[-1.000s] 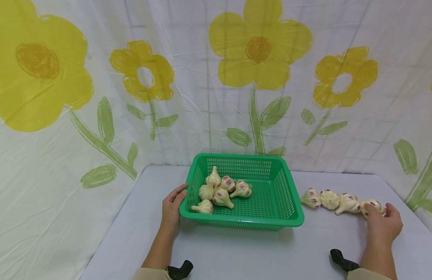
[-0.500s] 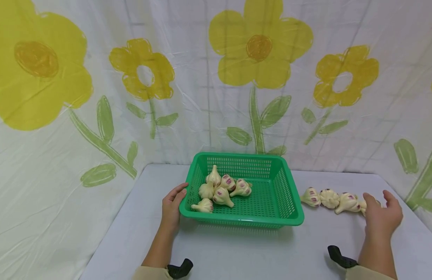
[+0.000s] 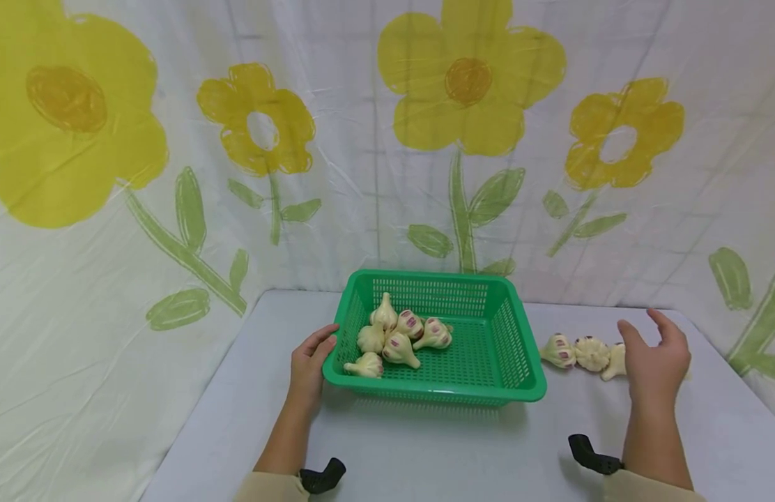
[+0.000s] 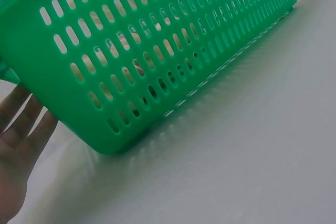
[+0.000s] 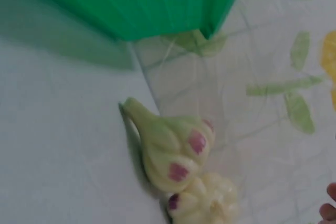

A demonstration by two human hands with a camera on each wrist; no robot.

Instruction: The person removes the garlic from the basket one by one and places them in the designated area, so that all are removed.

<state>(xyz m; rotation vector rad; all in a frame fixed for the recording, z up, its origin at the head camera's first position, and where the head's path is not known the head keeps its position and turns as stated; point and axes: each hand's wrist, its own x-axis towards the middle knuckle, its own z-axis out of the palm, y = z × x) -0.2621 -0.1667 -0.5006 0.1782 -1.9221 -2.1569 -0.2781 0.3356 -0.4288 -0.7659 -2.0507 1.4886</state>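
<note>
My left hand (image 3: 309, 366) rests against the left outer side of a green plastic basket (image 3: 434, 396). In the left wrist view the extended fingers (image 4: 38, 135) touch the basket's corner. Several cream garlic bulbs with purple patches, such as one garlic bulb (image 3: 398, 350), lie in the basket's left half. Right of the basket, more bulbs form a row: a garlic bulb (image 3: 558, 352) nearest it, then a second garlic bulb (image 3: 592, 354) and a partly covered one (image 3: 615, 361). My right hand (image 3: 657, 359) hovers before the row's right part, thumb and fingers apart, holding nothing, and hides what lies behind.
A white-covered table (image 3: 438, 453) carries the basket and the row. Behind it hangs a white curtain (image 3: 337, 230) printed with yellow flowers. A black wrist mount (image 3: 323, 476) sticks out from the left sleeve, and another black mount (image 3: 593, 457) from the right sleeve.
My right hand has let go of the garlic bulb at the row's right end, risen and moved left along the row. The left hand and basket have stayed in place.
</note>
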